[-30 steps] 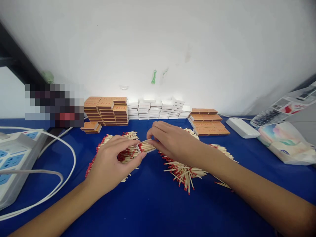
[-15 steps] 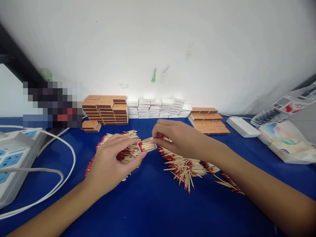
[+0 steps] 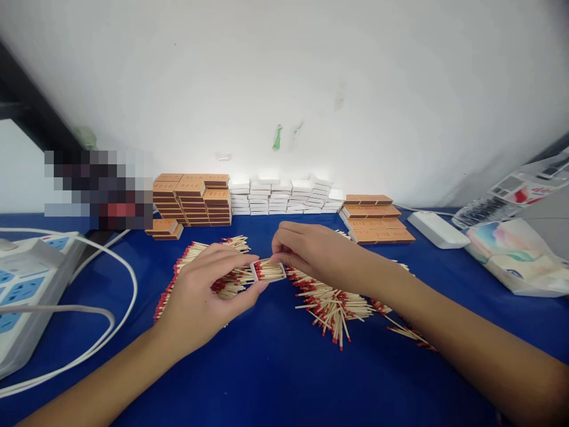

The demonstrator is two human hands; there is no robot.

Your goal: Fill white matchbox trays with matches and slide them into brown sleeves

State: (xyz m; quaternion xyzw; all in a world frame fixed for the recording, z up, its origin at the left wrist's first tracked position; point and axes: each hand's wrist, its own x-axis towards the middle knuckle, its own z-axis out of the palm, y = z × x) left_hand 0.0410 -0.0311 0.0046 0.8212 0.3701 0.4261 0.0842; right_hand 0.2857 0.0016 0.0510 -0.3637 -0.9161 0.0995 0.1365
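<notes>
A small white matchbox tray (image 3: 279, 277) with red-tipped matches (image 3: 268, 270) in it is held between the thumb and fingers of my left hand (image 3: 207, 284). My right hand (image 3: 311, 249) is at the tray's upper edge, its thumb and fingertips pinched together over the matches; what they pinch is too small to make out. Behind my left hand lies a match pile (image 3: 182, 261), partly hidden. Another heap of matches (image 3: 338, 305) spreads under and in front of my right hand, and a few more (image 3: 411, 333) lie beneath the right forearm.
Orange matchboxes (image 3: 191, 201) are stacked at the back left, white trays (image 3: 284, 196) at the back middle, more orange boxes (image 3: 373, 222) at the back right. A power strip (image 3: 26, 284) with cables is left; a white adapter (image 3: 438, 230) and tissue pack (image 3: 515, 255) are right.
The tray has come slightly lower and turned so its inside shows more. My right fingertips have moved slightly down and left with it.
</notes>
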